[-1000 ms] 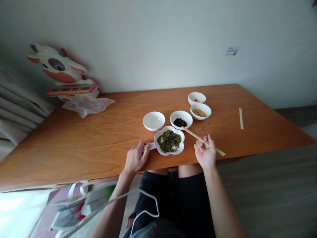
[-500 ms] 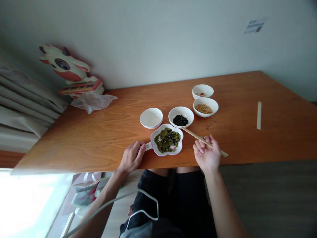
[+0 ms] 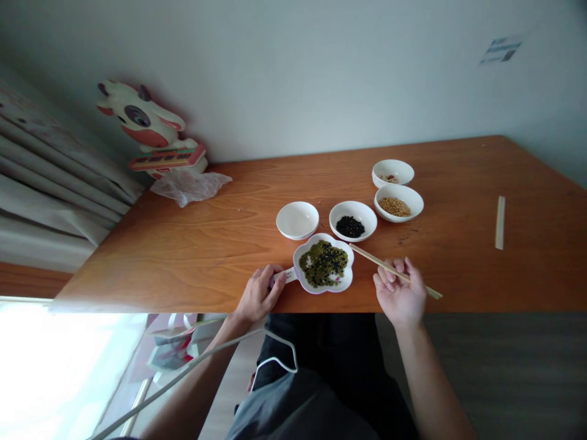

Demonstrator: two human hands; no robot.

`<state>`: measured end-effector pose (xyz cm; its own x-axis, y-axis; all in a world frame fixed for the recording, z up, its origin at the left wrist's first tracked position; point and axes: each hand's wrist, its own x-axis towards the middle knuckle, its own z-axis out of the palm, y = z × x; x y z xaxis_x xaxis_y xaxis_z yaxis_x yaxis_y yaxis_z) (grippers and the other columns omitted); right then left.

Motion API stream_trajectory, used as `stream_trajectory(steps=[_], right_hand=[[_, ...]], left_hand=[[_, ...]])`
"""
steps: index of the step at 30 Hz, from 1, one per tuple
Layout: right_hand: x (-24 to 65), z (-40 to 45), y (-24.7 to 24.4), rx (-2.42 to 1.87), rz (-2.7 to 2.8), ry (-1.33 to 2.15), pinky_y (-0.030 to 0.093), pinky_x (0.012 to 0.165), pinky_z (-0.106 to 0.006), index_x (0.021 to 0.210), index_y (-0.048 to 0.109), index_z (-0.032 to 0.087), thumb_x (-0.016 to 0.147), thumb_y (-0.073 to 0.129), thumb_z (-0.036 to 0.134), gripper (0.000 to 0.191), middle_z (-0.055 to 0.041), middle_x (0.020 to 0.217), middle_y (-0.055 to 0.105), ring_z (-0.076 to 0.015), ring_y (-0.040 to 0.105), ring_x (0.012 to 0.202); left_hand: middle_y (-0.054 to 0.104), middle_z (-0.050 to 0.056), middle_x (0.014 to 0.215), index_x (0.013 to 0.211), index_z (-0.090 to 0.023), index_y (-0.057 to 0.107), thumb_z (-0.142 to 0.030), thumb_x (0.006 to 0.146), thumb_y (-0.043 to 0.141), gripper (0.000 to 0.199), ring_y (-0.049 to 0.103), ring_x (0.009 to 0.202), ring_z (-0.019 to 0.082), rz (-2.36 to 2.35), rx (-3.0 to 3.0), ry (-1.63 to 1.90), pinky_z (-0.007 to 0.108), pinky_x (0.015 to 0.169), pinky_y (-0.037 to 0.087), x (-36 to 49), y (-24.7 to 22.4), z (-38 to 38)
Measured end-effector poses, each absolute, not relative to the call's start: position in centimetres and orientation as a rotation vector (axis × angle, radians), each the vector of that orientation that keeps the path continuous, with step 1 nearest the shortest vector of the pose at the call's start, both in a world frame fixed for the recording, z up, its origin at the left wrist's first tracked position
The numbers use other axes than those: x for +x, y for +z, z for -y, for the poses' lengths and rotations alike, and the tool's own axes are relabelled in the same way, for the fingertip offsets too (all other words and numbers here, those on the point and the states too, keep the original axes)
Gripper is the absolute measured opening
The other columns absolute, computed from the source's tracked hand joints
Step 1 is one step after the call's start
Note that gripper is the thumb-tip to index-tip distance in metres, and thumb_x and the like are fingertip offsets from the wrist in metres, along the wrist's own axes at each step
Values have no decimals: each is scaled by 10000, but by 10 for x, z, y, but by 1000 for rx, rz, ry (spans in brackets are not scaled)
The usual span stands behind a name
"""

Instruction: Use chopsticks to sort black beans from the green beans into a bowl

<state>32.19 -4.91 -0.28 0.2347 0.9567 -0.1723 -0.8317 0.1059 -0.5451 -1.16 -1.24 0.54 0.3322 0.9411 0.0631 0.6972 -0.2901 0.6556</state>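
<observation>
My left hand [image 3: 261,292] is closed round the handle of a flower-shaped dish [image 3: 349,278] near the table's front edge. Green beans [image 3: 316,269] mixed with black beans lie in that dish. In my right hand [image 3: 403,292] is a pair of chopsticks [image 3: 373,258], its tips just off the dish's upper right rim. Behind the dish stand a bare white bowl [image 3: 297,220] and a white bowl [image 3: 337,211] with black beans [image 3: 350,227] in it. Further right, another bowl [image 3: 415,198] holds tan beans [image 3: 394,206].
A fourth white bowl [image 3: 393,168] with a few reddish bits stands at the back. Wrapped chopsticks [image 3: 499,223] lie at the right. At the back left are a cow-shaped toy keyboard [image 3: 156,131] and a plastic bag [image 3: 189,186]. A white cable [image 3: 202,360] crosses my left forearm.
The whole view has shifted, so everything sits further right in it. The chopstick tips have drawn back from the black-bean bowl's rim toward the dish. Both hands keep their holds.
</observation>
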Motion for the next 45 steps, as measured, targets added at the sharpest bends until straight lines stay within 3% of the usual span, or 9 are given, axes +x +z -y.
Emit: stream_trajectory(steps=[4,11,26,34,37,40,45], right_hand=[[321,56,-1,-604,221,1263,371,448,-207,726,477,223,992,629,373,341,66,613,391,-83,341,471],[320,60,-4,-653,201,1278,375,445,-201,735,503,219,977,652,380,326,64,601,429,-76,365,465],[315,55,-5,-778,346,1273,384,480,-232,658,572,205,965,654,534,457,39,580,461,-82,400,477],[311,50,-10,-800,425,1224,390,480,-195,729,608,190,1001,664,476,399,57,592,480,-62,391,473],[313,51,-15,-792,454,1197,464,518,-197,868,647,167,1043,629,413,303,42,709,588,-66,490,530],[315,52,-22,-800,509,1178,589,661,-273,1105,686,159,1051,620,388,244,-39,992,709,-123,661,747],[313,51,-30,-856,616,1189,625,860,-393,1261,671,177,1032,654,355,291,-95,1241,698,-205,708,1010]], left_hand=[[721,81,1012,1108,-230,589,-468,1094,402,303,676,907,234,-1443,1981,686,352,817,515,-12,5,16],[695,24,882,1086,-227,551,-510,1081,433,307,656,772,179,-1416,1839,777,285,725,515,-16,1,14],[701,30,909,1073,-234,601,-486,1090,433,303,642,801,187,-1406,1847,756,297,753,494,-11,3,12],[738,48,999,1158,-227,592,-480,1078,470,292,678,831,194,-1382,1905,771,301,753,521,-13,-1,12],[743,59,1048,1145,-231,595,-483,1060,511,279,689,879,216,-1371,1956,763,332,808,532,-13,-1,13],[745,73,1113,1138,-235,594,-468,1053,528,256,693,960,245,-1358,2015,754,374,880,529,-12,-2,14],[749,74,1129,1157,-240,590,-449,1059,509,245,693,963,257,-1352,2086,741,395,884,524,-12,-2,13]])
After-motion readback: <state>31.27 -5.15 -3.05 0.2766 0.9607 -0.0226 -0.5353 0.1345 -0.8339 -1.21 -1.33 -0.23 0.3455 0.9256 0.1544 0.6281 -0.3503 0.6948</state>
